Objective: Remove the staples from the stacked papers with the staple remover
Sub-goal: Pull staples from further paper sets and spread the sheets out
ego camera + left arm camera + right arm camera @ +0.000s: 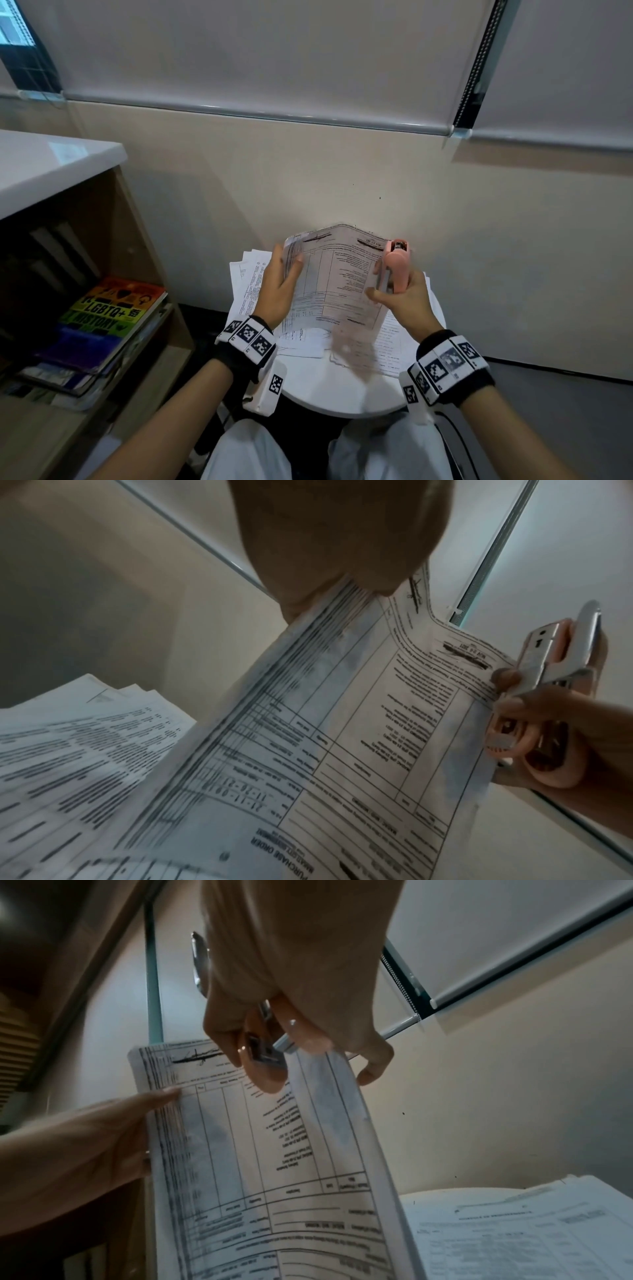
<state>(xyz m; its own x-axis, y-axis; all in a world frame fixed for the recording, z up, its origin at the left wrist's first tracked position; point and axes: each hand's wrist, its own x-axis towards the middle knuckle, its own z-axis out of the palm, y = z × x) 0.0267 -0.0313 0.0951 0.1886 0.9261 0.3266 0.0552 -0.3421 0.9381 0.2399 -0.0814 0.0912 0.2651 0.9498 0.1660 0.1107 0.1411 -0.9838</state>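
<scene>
Where the right hand (404,301) meets the paper, its fingers are curled around a pink staple remover (397,265), and the thumb and fingertips also pinch the right edge of a printed form (335,284). The remover's metal jaws point up, at the form's upper right corner in the head view; no staple can be made out there. From the right wrist view, the palm hides most of the remover, and only its pink lower body and some metal show.

The left hand (279,291) grips the form's left edge, thumb on the printed face, fingers behind and hidden. The form is held raised and bowed, at centre frame in the head view. Whether it is one sheet or several stapled sheets cannot be told. Its lower edge is blurred.

Below it, a loose stack of papers (246,281) lies fanned on a round white table (335,394); the count of sheets cannot be made out. The text on all sheets is too blurred to read in full.

Two wristbands are visible, one per wrist, each with black and white marker squares.

At lower left of the head view, a wooden shelf unit (137,233) holds a pile of books (96,335); the top one has a rainbow cover. The books below it are dark and cannot be counted. Two roller blinds (274,51) fill the upper frame.
</scene>
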